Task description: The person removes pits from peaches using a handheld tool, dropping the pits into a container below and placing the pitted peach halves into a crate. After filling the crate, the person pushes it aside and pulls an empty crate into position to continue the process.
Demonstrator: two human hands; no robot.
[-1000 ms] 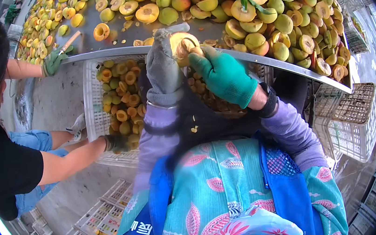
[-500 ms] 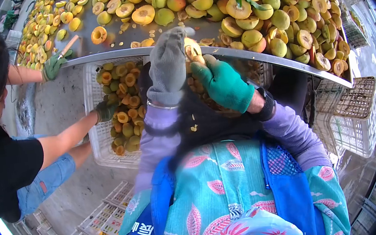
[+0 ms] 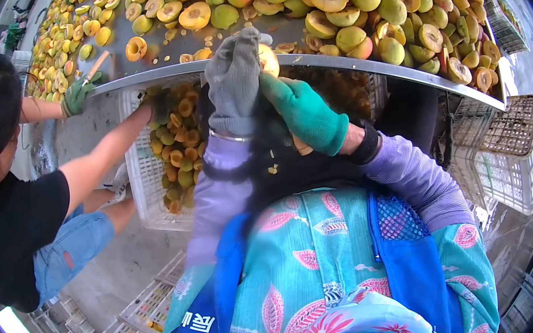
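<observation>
While co-worker's hand reaches into crate at left, grey-gloved left hand grips cut peach over near bench edge; green-gloved right hand curled against it, any tool hidden. Pitting apparently under way; next calls for steady grip, clean scoop.

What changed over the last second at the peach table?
The co-worker's gloved hand moved along the white crate toward the table rim. The peach half in the left hand turned edge-on. The right hand stayed close against it; the co-worker's knife hand stayed put.
</observation>
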